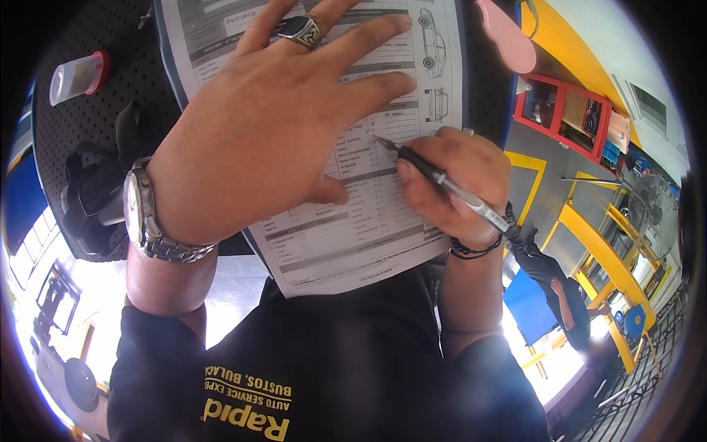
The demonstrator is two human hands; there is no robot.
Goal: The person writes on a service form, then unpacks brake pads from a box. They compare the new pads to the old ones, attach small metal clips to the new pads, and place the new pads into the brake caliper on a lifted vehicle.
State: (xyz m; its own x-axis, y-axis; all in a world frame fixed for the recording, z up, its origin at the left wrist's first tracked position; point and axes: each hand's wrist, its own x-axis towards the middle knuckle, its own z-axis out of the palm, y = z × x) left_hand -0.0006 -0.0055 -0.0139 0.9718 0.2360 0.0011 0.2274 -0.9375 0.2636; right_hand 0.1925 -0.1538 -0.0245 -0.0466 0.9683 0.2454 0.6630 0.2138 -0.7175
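Note:
My left hand [265, 125] lies spread over a printed checklist form [339, 250], a ring on one finger and a metal watch on the wrist. The form, with small car drawings and tick boxes, rests on a dark board. At the form's right side, my right hand [460, 184] grips a black and silver pen [420, 163], its tip on or just above a column of boxes in the middle of the page. A dark cord bracelet circles that wrist. The lower part of the page shows between my forearms.
A black perforated surface [129, 66] carries a small red-lidded container [77, 77] and black straps [92, 199]. A pink object [504, 40] is at upper right. Beyond are red shelving [560, 110], yellow metal equipment [611, 265], a fan [644, 202] and another person in dark clothing [549, 276].

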